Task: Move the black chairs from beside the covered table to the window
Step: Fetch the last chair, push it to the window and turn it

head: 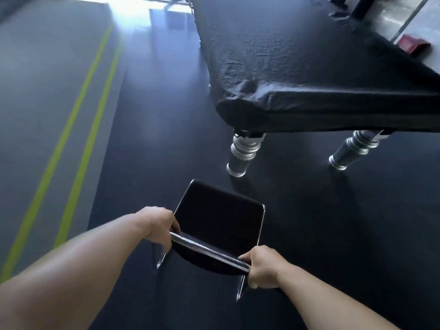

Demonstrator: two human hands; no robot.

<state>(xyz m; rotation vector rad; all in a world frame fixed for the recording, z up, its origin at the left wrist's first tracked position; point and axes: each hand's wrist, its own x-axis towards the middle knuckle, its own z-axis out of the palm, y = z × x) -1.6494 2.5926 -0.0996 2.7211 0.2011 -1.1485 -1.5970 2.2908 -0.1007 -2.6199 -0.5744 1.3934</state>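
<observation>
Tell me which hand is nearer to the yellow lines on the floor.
Left. The left hand grips the chair by its top bar at the end toward the yellow lines; the right hand grips the other end, farther from them.

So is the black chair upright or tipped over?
Upright. The black chair shows its seat facing up, legs underneath; left hand and right hand grip its top rail.

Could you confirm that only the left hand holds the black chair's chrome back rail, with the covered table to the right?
Not quite: in the head view the left hand and the right hand both grip the chrome back rail of the black chair, one at each end. The covered table is indeed to the right.
</observation>
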